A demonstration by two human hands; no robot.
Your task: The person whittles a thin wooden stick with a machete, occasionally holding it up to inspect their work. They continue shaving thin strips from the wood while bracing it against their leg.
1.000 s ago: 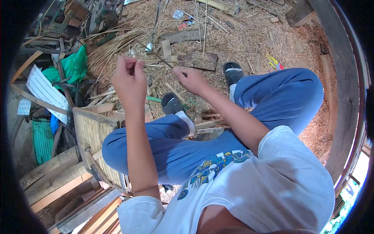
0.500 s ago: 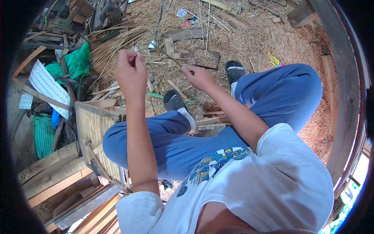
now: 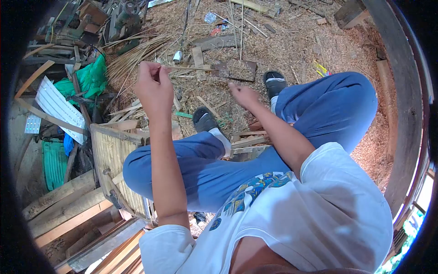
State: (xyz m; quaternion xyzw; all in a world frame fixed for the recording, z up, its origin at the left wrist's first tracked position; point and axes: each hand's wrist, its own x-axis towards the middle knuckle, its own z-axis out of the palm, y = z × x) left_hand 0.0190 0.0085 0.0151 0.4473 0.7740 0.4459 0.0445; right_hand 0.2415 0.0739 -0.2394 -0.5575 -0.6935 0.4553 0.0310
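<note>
Pinched between the thumb and fingers of my left hand (image 3: 155, 89) is a thin pale strip (image 3: 191, 69), which points to the right above the floor. My right hand (image 3: 245, 97) is closed, lower and to the right, apart from the strip's far end. What its fingers hold is too hidden to make out. Both hands are over the littered floor, in front of my bent legs (image 3: 319, 102).
A bundle of thin sticks (image 3: 132, 59) lies beyond my left hand. At the left are a green plastic sheet (image 3: 89, 80), a white slotted panel (image 3: 59, 102) and a woven wooden piece (image 3: 114, 148). A dark beam (image 3: 404, 91) runs along the right.
My right hand has moved right and slightly down, away from the strip. The dark, thin tool seen in it before no longer shows. My left hand has barely moved.
</note>
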